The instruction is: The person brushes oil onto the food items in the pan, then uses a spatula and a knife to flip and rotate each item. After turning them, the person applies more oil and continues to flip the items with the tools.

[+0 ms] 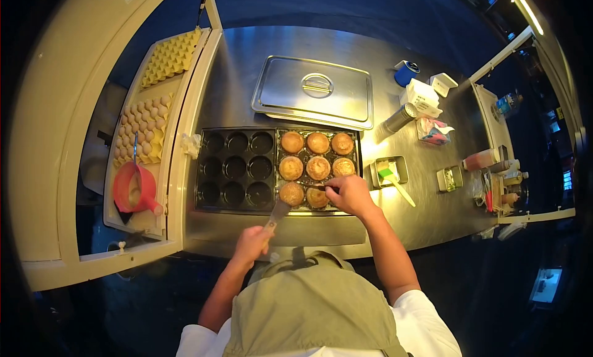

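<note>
My left hand [251,243] is closed round the handle of a metal spatula [280,212]. Its blade reaches up to the round browned cake [291,194] in the near left corner of the right mould pan [277,148]. Over the near row of that pan, my right hand [351,195] grips a thin dark tool [317,186] pointing left, its exact kind unclear. The tool lies across the edge of the near middle cake [317,198], and the hand hides the near right mould. Golden cakes fill the two rows behind, among them a paler-topped cake [318,168].
A second mould pan [235,167] with bare black hollows adjoins on the left. Behind stands a lidded steel tray [312,91]. On the right are a steel container [400,165] with a green brush [395,181], a metal shaker [395,121] and tissues [433,131]. Eggs [145,127] and a red jug [134,190] sit left.
</note>
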The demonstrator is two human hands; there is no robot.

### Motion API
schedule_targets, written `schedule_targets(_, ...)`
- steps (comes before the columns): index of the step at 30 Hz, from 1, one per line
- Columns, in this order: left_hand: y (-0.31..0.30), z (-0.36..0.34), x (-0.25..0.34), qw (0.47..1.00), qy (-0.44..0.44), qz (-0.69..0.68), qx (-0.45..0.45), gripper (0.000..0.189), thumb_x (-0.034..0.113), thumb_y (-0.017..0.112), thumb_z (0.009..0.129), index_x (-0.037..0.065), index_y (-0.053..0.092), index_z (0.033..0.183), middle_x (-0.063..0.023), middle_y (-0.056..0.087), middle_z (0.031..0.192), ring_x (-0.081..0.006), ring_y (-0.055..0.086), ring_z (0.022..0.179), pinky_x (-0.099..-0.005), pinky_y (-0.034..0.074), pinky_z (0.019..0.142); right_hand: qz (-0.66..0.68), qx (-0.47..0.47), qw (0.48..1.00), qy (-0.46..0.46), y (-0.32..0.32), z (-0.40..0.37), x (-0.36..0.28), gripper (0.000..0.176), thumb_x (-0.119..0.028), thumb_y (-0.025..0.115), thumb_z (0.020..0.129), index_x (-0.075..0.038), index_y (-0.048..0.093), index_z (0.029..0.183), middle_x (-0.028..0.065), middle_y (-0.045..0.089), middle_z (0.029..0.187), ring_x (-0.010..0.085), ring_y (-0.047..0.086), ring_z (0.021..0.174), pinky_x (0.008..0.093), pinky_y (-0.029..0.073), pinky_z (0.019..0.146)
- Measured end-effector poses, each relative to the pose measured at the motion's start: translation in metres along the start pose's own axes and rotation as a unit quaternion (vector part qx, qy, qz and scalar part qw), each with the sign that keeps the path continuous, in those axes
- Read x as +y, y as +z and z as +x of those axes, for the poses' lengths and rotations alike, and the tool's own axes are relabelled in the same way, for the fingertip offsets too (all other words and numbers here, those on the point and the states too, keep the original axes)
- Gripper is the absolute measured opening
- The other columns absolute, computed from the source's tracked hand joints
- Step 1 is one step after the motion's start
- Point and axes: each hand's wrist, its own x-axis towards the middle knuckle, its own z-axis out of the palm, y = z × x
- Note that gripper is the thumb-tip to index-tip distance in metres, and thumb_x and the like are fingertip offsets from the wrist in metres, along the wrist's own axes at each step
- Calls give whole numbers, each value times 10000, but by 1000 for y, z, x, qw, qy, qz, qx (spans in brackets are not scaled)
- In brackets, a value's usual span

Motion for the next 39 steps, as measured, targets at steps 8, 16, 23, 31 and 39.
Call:
schedule_targets(8, -8, -2, 3, 998, -40, -37, -21, 271, 226, 551, 983, -16, 671, 1003, -62, 530, 529, -92, 350, 327, -249, 231, 324, 98, -21, 995, 16, 42, 6, 54, 264, -210, 672, 898, 9, 771, 1008, 86, 750, 773, 150, 672, 711, 327, 532, 680)
schedule_targets(16, -7, 3, 2, 998, -39, -30, -28, 274, 249, 561, 982, -2, 668, 962, -63, 532, 527, -92, 351, 331, -250, 230, 331, 360, 52, 919, 148, 58, -33, 86, 230, -164, 644, 924, 14, 772, 994, 48, 688, 743, 117, 582, 648, 286, 463, 593)
schedule_targets(23, -10, 3, -1, 999, -29, -16, -25, 301, 284, 578, 985, -1, 670, 957, -59, 537, 530, -89, 353, 332, -249, 228, 332, 463, 33, 874, 142, 84, -20, 88, 232, -140, 618, 944, 43, 750, 1002, -9, 580, 620, 55, 441, 515, 233, 340, 484)
schedule_targets(31, 0, 23, -7, 999, -34, -38, -14, 321, 309, 611, 974, -4, 671, 941, -58, 536, 538, -87, 345, 333, -247, 224, 332, 443, 9, 882, 160, 63, -44, 77, 226, -144, 617, 933, 20, 769, 966, -26, 594, 666, 44, 456, 571, 222, 348, 526)
schedule_targets(39, 0, -5, -16, 998, -37, -41, 10, 332, 322, 614, 983, -2, 672, 937, -51, 532, 541, -81, 355, 346, -241, 214, 339, 255, -25, 953, 159, 87, -67, 65, 240, -165, 667, 932, 17, 768, 1051, 106, 784, 955, 150, 703, 858, 308, 542, 815)
